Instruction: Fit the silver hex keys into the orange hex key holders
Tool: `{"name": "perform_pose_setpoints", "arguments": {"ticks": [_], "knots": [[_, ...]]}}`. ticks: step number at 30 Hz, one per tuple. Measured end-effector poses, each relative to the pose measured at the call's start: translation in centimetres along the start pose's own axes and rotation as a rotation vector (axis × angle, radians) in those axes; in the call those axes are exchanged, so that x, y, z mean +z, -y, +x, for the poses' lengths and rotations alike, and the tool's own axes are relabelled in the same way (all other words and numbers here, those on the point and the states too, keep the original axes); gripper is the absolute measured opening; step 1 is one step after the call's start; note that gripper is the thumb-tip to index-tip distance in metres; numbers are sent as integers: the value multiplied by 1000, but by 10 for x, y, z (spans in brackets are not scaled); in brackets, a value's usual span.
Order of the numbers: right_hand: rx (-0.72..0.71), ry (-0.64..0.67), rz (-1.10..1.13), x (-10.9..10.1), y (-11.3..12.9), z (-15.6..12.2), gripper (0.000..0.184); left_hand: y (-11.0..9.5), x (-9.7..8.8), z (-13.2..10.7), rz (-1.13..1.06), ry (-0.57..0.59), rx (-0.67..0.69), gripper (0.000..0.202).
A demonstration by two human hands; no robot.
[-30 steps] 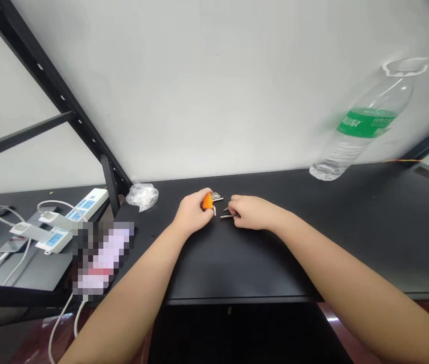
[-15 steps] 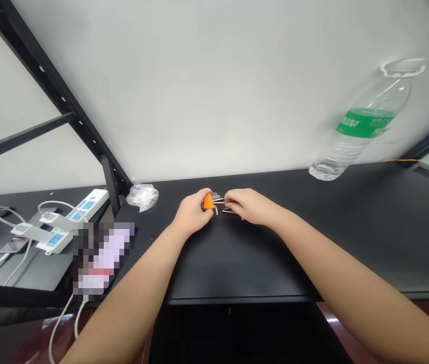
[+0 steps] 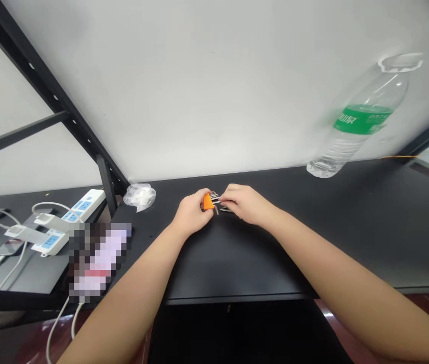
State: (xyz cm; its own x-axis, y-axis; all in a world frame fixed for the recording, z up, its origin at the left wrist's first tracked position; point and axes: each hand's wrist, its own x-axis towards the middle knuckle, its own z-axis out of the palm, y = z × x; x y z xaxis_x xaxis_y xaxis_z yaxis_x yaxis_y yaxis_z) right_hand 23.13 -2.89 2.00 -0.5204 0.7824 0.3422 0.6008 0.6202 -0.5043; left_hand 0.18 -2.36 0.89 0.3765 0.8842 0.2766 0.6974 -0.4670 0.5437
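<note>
- I'm closing my left hand (image 3: 192, 212) around a wedge-shaped orange plastic holder (image 3: 208, 201), and its thin steel hex keys (image 3: 214, 196) are fanning out toward my right.
- I'm arching my right hand (image 3: 245, 203) over those keys from the other side, so my hands are almost meeting; I can't tell whether it is clamping them.
- The holder and keys are staying up between my hands, just above a matte black desk (image 3: 237, 263), whose straight front edge is running below my forearms.
- A crumpled clear plastic bag (image 3: 139, 196) is sitting well apart from my left hand, near the desk's back edge.
- A ribbed plastic water bottle (image 3: 351, 126) with a green label is tilting against a smooth white panel (image 3: 218, 91), far off to my right.
- Beyond my left forearm, a white power strip (image 3: 68, 222) with blue sockets is lying on a lower black shelf (image 3: 20, 268), trailing white cables (image 3: 11, 265); a pixelated object (image 3: 98, 263) beside it is too blurred to name.
</note>
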Motion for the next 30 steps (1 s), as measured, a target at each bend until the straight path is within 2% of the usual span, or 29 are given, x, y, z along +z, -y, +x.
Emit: {"name": "perform_pose_setpoints", "arguments": {"ticks": [5,10,13,16,20,23,27,30], "knots": [[140,24,143,8,0,1,31,3,-1,2,56,-32,29,48],[170,26,305,16,-2,2,33,1,2,3,94,4,58,47],[240,36,538,24,0,3,39,-6,2,2,118,7,85,45],[345,19,805,32,3,6,36,-12,0,1,133,11,109,36],[406,12,965,35,4,8,33,-15,-3,0,137,16,96,31],[402,28,937,29,1,7,27,-11,-3,0,117,-4,84,38],[366,105,721,22,-2,3,12,-6,-1,1,74,-23,46,43],[372,119,559,20,1,2,14,-5,0,0,38,-3,32,45]]}}
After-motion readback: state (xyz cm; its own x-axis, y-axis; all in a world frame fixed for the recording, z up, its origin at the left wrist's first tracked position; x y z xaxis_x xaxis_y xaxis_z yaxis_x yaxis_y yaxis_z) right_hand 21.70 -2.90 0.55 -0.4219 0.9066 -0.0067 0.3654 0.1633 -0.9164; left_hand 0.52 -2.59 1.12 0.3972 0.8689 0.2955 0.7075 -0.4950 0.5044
